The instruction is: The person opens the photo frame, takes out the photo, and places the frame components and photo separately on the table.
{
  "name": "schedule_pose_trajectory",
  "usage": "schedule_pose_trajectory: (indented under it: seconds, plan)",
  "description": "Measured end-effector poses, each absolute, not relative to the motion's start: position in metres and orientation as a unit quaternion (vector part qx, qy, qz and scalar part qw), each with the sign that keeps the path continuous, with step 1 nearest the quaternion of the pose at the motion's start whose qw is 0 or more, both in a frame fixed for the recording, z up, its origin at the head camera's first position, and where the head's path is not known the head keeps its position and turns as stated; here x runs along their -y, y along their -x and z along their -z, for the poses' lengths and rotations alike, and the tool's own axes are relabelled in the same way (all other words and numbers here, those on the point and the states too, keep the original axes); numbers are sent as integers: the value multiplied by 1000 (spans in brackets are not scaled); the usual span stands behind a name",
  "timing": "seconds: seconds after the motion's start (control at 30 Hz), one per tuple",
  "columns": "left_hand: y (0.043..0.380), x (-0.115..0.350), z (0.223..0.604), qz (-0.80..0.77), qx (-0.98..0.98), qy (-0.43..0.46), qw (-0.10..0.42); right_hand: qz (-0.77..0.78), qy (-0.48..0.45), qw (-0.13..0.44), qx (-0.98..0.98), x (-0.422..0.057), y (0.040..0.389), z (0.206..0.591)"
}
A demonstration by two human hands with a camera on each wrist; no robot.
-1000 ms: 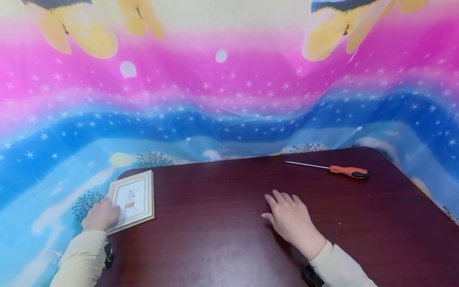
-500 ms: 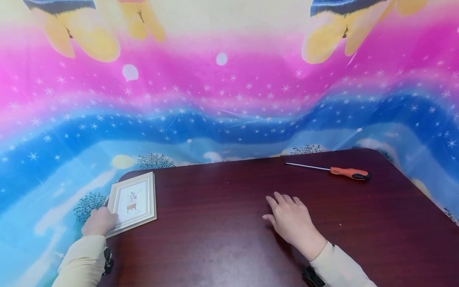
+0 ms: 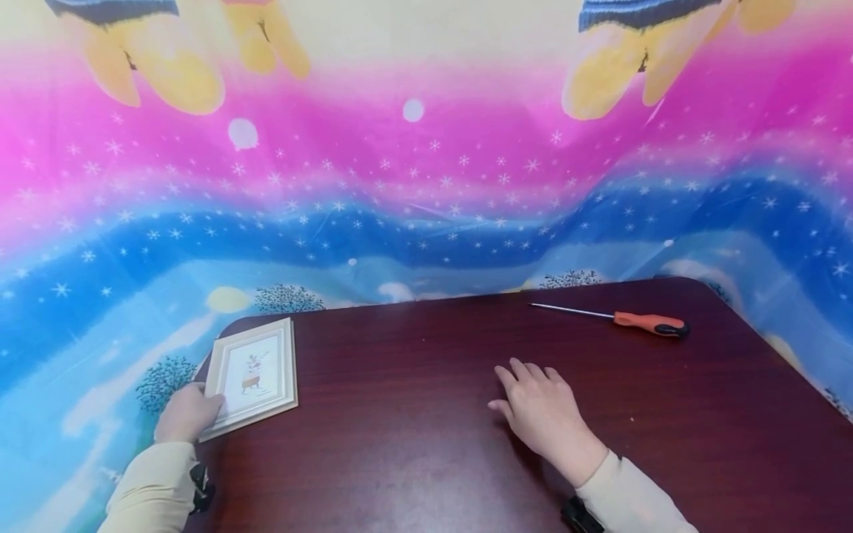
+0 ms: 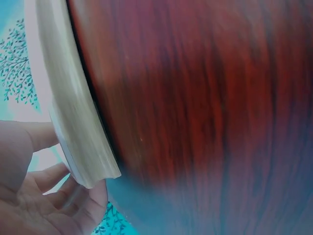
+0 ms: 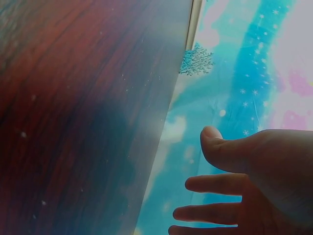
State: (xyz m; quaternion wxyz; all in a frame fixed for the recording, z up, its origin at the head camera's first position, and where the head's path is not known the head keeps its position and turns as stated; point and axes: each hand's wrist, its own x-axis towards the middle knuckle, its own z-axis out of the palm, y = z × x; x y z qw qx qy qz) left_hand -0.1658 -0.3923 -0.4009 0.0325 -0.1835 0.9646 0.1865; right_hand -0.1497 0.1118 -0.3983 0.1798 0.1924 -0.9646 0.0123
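Note:
At the table's left edge, my left hand [image 3: 186,413] grips a cream picture frame [image 3: 252,377] by its left side. The thumb lies over the frame's front; in the left wrist view the other fingers curl under its pale edge [image 4: 78,112]. A print of a plant in an orange-brown pot shows inside it. My right hand [image 3: 543,411] is palm down over the right half of the table, fingers spread and holding nothing. The right wrist view shows its thumb and fingers [image 5: 215,185] stretched out and apart. Beyond it lies a screwdriver [image 3: 649,321] with an orange and black handle.
The dark red-brown wooden table [image 3: 400,429] has rounded far corners. Behind and beside it hangs a backdrop cloth [image 3: 426,185] in pink and blue with snowflakes. The screwdriver's shaft points left along the far edge.
The picture frame has shifted slightly to the right with my left hand, whose thumb now shows further over the frame's border. My right hand and the screwdriver stay where they were.

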Motion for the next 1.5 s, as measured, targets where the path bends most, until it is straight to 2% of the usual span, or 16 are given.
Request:
schedule_pose_trajectory:
  seconds: [0.67, 1.5]
  plan:
    - [171, 378, 411, -269, -945, 185, 12, -16, -195, 182, 964, -111, 149, 399]
    - [186, 326, 413, -265, -954, 142, -6, -16, -191, 164, 968, -110, 147, 399]
